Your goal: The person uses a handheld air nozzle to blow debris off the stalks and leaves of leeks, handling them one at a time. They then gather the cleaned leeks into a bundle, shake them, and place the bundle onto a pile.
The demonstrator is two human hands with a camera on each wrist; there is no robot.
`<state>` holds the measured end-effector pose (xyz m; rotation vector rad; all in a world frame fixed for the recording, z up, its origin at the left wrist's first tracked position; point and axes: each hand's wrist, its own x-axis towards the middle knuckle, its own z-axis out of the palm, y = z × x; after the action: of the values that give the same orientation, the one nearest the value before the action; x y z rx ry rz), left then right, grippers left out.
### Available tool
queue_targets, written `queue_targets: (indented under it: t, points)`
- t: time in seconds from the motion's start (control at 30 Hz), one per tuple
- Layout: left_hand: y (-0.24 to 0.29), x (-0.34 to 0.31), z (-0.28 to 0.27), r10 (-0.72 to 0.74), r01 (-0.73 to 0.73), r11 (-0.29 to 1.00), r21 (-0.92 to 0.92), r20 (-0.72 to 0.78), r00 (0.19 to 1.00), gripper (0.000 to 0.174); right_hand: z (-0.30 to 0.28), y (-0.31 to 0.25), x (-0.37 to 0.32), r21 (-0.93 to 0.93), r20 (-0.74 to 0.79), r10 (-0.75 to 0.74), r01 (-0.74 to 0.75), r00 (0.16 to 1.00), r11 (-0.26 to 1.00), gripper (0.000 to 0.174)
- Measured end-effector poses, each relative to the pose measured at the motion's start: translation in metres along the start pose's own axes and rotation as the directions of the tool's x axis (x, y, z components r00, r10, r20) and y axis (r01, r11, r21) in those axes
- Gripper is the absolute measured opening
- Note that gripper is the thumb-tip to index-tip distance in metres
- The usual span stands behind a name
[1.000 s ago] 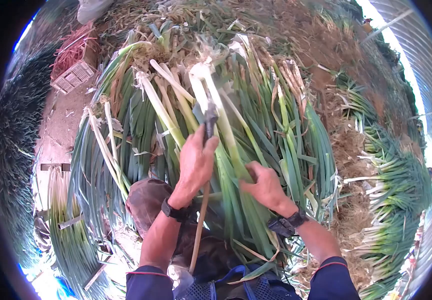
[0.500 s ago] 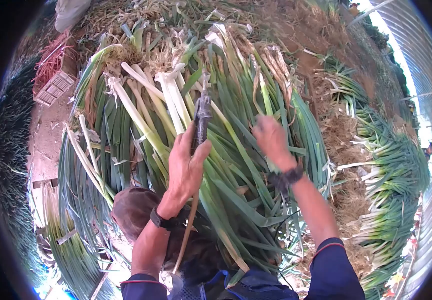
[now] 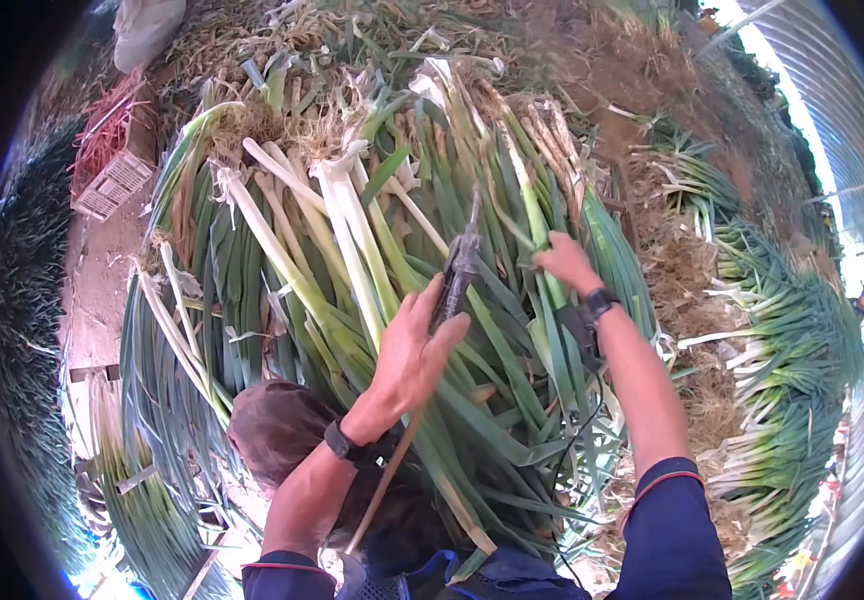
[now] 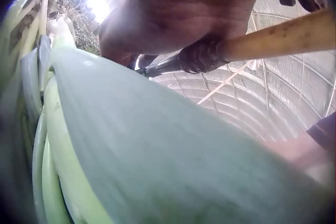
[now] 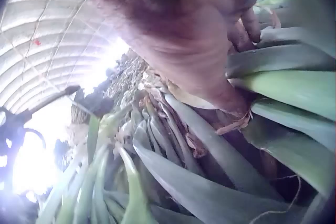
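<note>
In the head view my left hand [image 3: 417,350] grips a black-wrapped air blow gun [image 3: 462,265] with a thin nozzle pointing away. A tan hose [image 3: 384,488] runs from its handle back toward my body; the left wrist view shows this hose [image 4: 283,40] close below the palm. My right hand [image 3: 569,263] is at the right of the pile, fingers curled round a green onion stalk [image 3: 530,205]. Leaves hide its fingertips in the right wrist view. Beside the gun lie white-stemmed green onions [image 3: 352,235], roots pointing away, on a thick pile of green leaves [image 3: 237,245].
More green onions [image 3: 787,400] lie in a long row at the right. A bound bunch [image 3: 142,480] stands at the lower left. A crate [image 3: 112,185] with red strips sits at the upper left, near a white sack [image 3: 147,30]. Brown cloth [image 3: 277,430] covers something near my left forearm.
My right hand has let go of the green onion it held under the nozzle and moved right to another stalk. My left hand has swung the blow gun to the right.
</note>
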<state>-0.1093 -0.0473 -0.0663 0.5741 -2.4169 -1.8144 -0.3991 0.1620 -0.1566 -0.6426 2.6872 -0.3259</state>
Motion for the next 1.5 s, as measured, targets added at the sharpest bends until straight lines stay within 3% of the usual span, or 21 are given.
queue_targets:
  t: [0.03,0.13,0.2,0.3,0.37,0.43,0.53,0.57,0.63,0.67,0.73,0.83,0.9,0.97,1.1,1.2,1.27,1.4,1.47,1.5]
  points:
    - [0.001,0.000,-0.001,0.004,-0.004,1.000,-0.015,-0.011,1.000,0.070,-0.008,0.008,0.002,0.219,0.034,0.045,-0.051,0.998,0.974,0.038]
    - [0.008,-0.002,-0.006,-0.044,0.043,0.996,-0.083,-0.006,0.999,0.070,-0.080,-0.016,-0.028,0.403,-0.089,0.060,-0.019,0.994,0.915,0.036]
    - [0.008,-0.003,-0.008,-0.089,0.090,0.987,-0.136,0.015,0.996,0.070,-0.127,-0.014,-0.038,0.297,-0.130,0.031,0.009,0.991,0.955,0.040]
    - [-0.002,-0.002,-0.005,-0.014,0.014,1.000,-0.017,-0.015,1.000,0.069,-0.189,-0.036,-0.076,0.282,-0.220,-0.025,0.088,0.975,0.955,0.039]
    - [-0.003,-0.005,-0.002,0.030,-0.030,0.999,0.036,-0.003,1.000,0.067,-0.209,-0.044,-0.092,0.569,-0.104,0.037,0.029,0.994,0.822,0.035]
    - [0.001,-0.012,0.004,0.051,-0.051,0.998,0.043,-0.013,0.999,0.066,-0.194,-0.056,-0.112,0.640,-0.071,0.075,-0.012,0.995,0.768,0.028]
    - [0.009,-0.030,0.014,0.045,-0.046,0.998,0.043,0.010,0.999,0.065,-0.133,-0.043,-0.126,0.802,0.244,0.057,-0.234,0.968,0.550,0.028]
    - [0.009,-0.038,0.017,0.016,-0.018,0.999,0.041,0.042,0.999,0.064,-0.100,-0.032,-0.126,0.810,0.345,0.034,-0.316,0.938,0.494,0.030]
    - [0.003,-0.048,0.021,0.021,-0.024,0.998,0.055,0.051,0.998,0.064,-0.050,-0.043,-0.137,0.804,0.402,0.204,-0.451,0.893,0.388,0.047]
    - [0.000,-0.051,0.023,0.013,-0.019,0.998,0.055,0.110,0.994,0.065,-0.035,-0.042,-0.138,0.801,0.411,0.202,-0.458,0.889,0.385,0.047]
    - [0.002,-0.057,0.026,-0.025,0.012,0.998,0.063,0.208,0.978,0.065,-0.019,-0.037,-0.140,0.843,0.455,0.179,-0.487,0.872,0.228,0.058]
    - [0.005,-0.065,0.031,-0.004,-0.005,0.999,0.037,0.239,0.971,0.065,-0.018,-0.040,-0.139,0.833,0.484,0.169,-0.511,0.859,0.212,0.067]
    - [0.008,-0.069,0.031,0.001,-0.009,1.000,0.029,0.253,0.967,0.065,-0.031,-0.050,-0.147,0.827,0.454,0.167,-0.484,0.875,0.286,0.074]
    - [0.010,-0.071,0.034,0.069,-0.067,0.998,-0.017,0.228,0.971,0.062,-0.045,-0.058,-0.152,0.818,0.410,0.092,-0.410,0.907,0.404,0.054]
    - [0.012,-0.070,0.039,0.093,-0.085,0.995,-0.046,0.217,0.972,0.062,-0.032,-0.041,-0.142,0.781,0.386,-0.048,-0.299,0.921,0.549,0.050]
    - [0.013,-0.070,0.041,0.103,-0.090,0.994,-0.064,0.227,0.968,0.062,-0.026,-0.040,-0.141,0.798,0.296,-0.031,-0.229,0.955,0.557,0.061]
    - [0.014,-0.070,0.042,0.126,-0.113,0.991,-0.074,0.208,0.970,0.062,-0.018,-0.039,-0.135,0.762,0.121,-0.029,-0.074,0.992,0.644,0.076]
    - [0.021,-0.069,0.039,0.116,-0.092,0.989,-0.115,0.226,0.967,0.061,-0.033,-0.045,-0.141,0.764,0.196,-0.029,-0.134,0.980,0.632,0.079]
    - [0.020,-0.065,0.039,0.126,-0.100,0.984,-0.145,0.185,0.975,0.060,-0.040,-0.047,-0.144,0.656,0.232,-0.051,-0.117,0.971,0.746,0.079]
    - [0.020,-0.062,0.040,0.124,-0.098,0.985,-0.144,0.182,0.975,0.060,-0.044,-0.049,-0.149,0.656,0.234,-0.054,-0.117,0.971,0.746,0.079]
